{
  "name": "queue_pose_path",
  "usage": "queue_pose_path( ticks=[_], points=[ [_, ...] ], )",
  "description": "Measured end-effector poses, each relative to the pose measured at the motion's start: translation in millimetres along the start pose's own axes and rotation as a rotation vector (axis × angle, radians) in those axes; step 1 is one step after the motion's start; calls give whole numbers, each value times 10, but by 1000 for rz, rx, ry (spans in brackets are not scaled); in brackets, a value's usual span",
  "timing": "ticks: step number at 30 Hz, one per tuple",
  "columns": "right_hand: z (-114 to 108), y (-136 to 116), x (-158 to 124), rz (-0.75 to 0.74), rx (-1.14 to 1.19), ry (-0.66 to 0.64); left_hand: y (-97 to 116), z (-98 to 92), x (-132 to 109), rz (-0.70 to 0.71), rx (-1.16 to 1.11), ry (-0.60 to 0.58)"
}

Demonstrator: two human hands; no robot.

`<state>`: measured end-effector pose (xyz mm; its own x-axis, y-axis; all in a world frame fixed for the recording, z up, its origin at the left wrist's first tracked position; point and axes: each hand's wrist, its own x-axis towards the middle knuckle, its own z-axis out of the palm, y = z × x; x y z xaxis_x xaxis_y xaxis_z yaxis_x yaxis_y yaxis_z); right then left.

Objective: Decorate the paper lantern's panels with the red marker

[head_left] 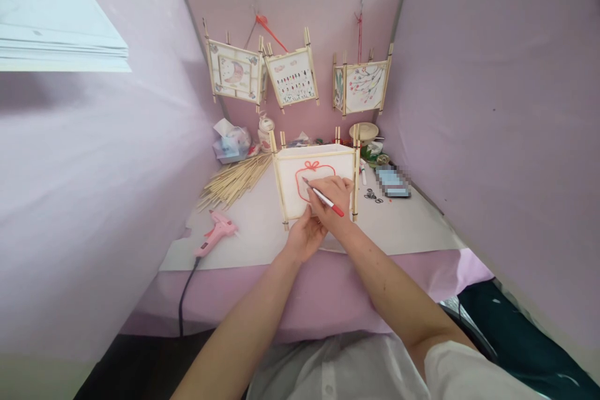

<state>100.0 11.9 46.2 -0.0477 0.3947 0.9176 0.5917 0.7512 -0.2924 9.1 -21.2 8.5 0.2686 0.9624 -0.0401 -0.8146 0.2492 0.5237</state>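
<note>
1. the right hand (pixel 334 195) grips a red-and-white pen (pixel 323 197) over the lantern (pixel 315 174) at center.
2. the left hand (pixel 305 236) clasps the lantern's six o'clock edge.
3. a glue gun (pixel 217 233) lies at the lantern's eight o'clock.

Four stick-framed white lanterns (pixel 287 184): one at your left hand (pixel 307 235), three beyond. One red-and-white pen (pixel 324 197), one pink glue gun (pixel 217 235).

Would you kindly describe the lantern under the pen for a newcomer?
Over the pale tabletop, find the right hand with its pen. The lantern behind it is a stick-framed white box. Its neighbours hang by the back wall; this lower one shows a red outline with a bow.
</note>
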Motion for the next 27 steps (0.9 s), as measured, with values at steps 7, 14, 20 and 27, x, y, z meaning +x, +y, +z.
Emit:
queue_pose_path(
  ticks=[7, 14, 20, 27],
  points=[
    [2, -19, 3, 26, -32, -17, -2, -3, -4, -3, -19, -23],
    [3, -18, 8, 14, -40, -18, 12, 59, -27, -12, -11, 32],
    [-9, -14, 4, -5, -24, 0, 10, 51, -26, -3, -8, 36],
    [-25, -33, 8, 20, 4, 16, 8, 44, -16, -7, -17, 5]
  ],
)
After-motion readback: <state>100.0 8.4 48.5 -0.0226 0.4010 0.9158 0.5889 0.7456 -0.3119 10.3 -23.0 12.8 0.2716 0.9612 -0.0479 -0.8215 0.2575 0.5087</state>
